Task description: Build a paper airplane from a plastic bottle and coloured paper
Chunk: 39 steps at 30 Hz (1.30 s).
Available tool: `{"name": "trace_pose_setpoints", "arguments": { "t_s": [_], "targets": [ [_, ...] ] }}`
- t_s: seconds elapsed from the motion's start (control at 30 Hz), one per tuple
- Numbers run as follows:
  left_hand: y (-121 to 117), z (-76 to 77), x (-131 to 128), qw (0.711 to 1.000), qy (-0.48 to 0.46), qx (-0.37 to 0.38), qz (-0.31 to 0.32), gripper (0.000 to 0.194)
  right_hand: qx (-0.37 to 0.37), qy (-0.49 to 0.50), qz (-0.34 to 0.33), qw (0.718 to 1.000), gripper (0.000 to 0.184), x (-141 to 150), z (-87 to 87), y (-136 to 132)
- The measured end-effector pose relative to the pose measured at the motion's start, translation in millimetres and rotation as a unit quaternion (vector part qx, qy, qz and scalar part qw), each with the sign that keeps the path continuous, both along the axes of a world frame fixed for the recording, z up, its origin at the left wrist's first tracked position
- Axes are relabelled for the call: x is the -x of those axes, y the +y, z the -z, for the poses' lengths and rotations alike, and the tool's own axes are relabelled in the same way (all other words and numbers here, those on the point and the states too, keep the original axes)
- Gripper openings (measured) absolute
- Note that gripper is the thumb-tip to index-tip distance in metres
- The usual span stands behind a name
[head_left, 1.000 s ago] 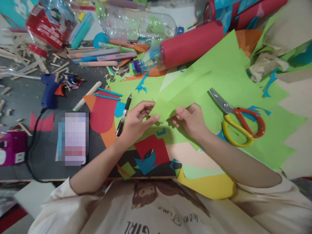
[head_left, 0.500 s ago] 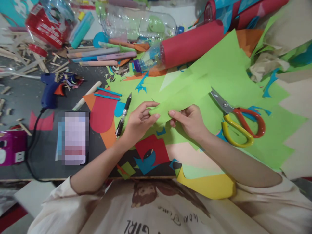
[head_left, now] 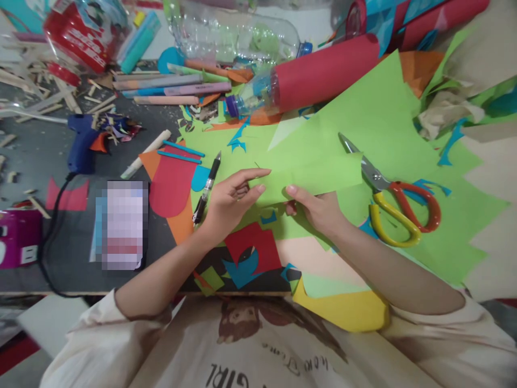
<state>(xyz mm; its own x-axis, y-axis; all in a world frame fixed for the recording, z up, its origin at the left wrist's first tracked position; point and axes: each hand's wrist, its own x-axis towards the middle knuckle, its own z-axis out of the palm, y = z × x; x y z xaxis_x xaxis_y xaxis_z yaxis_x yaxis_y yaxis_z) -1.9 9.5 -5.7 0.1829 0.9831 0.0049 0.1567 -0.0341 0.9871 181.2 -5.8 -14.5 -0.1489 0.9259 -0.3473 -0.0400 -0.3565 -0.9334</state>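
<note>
Head view: just right of the frame's centre, a narrow light-green paper strip [head_left: 323,172] is held above larger green sheets on the dark tabletop [head_left: 89,280]. The left hand [head_left: 234,202] grasps its left end, while the right hand [head_left: 317,207] pinches its lower edge, thumb on top. The strip's far end overlaps the blades of steel scissors with red and yellow handles [head_left: 374,175], right of centre.

Writing shows in several places. At the bottom edge, the cream printed shirt [head_left: 181,345] reads "GIRL", with slanted script above that is hard to make out. At upper left, a clear plastic jar with a red label [head_left: 76,35] bears white characters too blurred to read. Small print on a lilac marker pen [head_left: 197,89], upper left of centre, is illegible. At left, a black-edged phone [head_left: 123,223] has its screen pixelated.
</note>
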Motion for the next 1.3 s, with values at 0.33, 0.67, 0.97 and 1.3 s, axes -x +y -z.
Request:
{"name": "trace_pose_setpoints", "arguments": {
  "t_s": [0.33,0.67,0.97,1.3],
  "targets": [
    [0,0.8,1,1.000,0.002,-0.026,0.014,0.019,0.001,-0.063,-0.020,0.998,0.055,0,-6.4,0],
    [0,0.0,2,0.999,0.006,-0.032,0.010,0.018,0.040,-0.106,0.000,0.994,0.052,1,-9.5,-1],
    [1,-1.2,2,1.000,0.003,-0.019,0.008,0.017,0.078,-0.119,-0.004,0.990,0.052,2,-11.3,1],
    [1,-1.0,3,0.999,0.005,-0.033,0.027,0.018,0.099,-0.135,-0.003,0.986,0.057,2,-13.4,0]
  ]
}}
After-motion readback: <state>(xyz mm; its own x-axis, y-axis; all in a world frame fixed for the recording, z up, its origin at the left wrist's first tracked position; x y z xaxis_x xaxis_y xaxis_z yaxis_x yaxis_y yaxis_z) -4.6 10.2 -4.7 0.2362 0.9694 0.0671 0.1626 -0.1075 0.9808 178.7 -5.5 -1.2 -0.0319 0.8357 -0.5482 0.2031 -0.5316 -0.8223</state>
